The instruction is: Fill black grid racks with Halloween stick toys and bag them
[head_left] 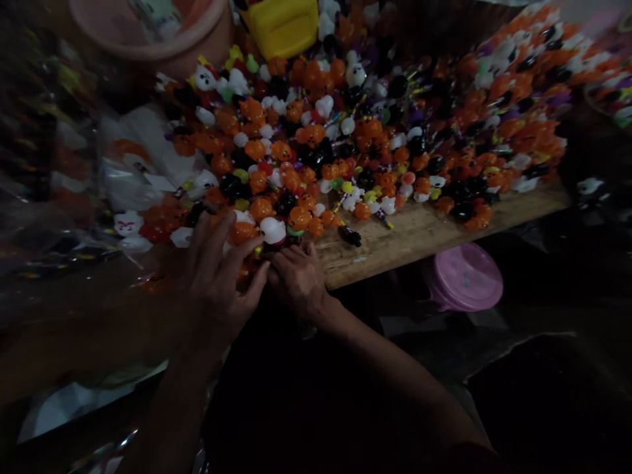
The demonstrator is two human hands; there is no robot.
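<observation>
Near a white round-headed toy figure [273, 230] by the front edge of the desk [409, 234], holding the left hand [217, 280] with thumb and index finger apart. Curling the right hand [301, 280] just in front; cannot tell its fingers' grip. Surrounded by orange pumpkin-like figures [261, 209], heaped back toward a yellow plastic container [284, 33] and pinkish tub [197, 49].

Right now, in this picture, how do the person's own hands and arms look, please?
The left hand and the right hand are bare, without gloves. No watch or bracelet shows on the wrists, and in this dim light I make out no sleeve on the forearms.
</observation>
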